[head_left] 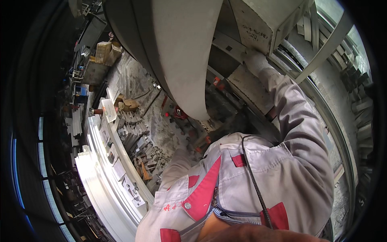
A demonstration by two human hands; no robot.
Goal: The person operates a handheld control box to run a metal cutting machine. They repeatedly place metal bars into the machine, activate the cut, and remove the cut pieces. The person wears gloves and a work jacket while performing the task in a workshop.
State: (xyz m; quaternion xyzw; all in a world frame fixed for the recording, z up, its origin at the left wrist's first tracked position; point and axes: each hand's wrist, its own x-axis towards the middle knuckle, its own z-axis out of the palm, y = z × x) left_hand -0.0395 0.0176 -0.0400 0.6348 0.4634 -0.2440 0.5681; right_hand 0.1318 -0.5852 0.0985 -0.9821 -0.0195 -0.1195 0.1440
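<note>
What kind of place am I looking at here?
Most likely a metalworking shop or factory floor. Long pale aluminium profiles lie stacked at the left, cut metal offcuts litter the bench, and the gloved right hand rests on a large grey machine.

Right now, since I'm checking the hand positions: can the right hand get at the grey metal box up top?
Probably yes: the gloved right hand already rests against the lower edge of the grey metal box, with nothing between them.

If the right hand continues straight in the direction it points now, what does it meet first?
The right hand, in a white glove, already seems to touch the lower corner of the grey metal box above it. Going straight on, it would press into that box; depth is unclear.
</note>
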